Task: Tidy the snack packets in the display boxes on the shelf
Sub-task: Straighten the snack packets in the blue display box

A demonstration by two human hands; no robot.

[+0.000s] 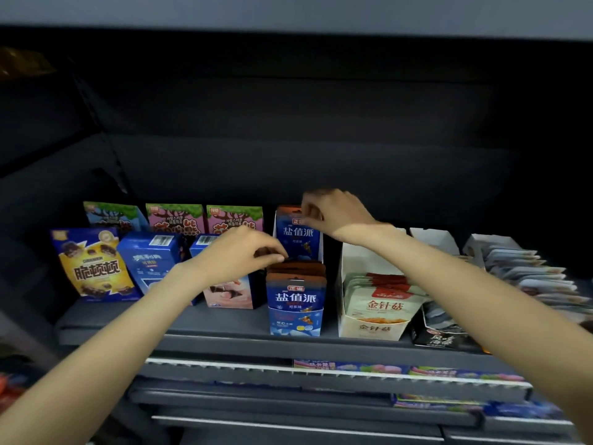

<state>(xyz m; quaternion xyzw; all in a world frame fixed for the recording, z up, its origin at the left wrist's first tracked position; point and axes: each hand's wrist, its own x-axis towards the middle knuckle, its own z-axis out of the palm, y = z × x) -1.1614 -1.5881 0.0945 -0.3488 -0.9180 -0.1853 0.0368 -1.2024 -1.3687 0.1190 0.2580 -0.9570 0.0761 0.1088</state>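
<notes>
On the dark shelf [224,319] I see my left hand [237,252] pinching the glossy blue packets' tops [296,268] in the front cardboard display box [295,322], my right hand [333,213] pinching the rear box's packet [296,234], tight between neighbouring boxes.

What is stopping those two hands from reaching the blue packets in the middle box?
Nothing visible. The left hand already pinches the packet tops at the front of the blue display box, and the right hand grips the top of the rear blue packet.
</notes>
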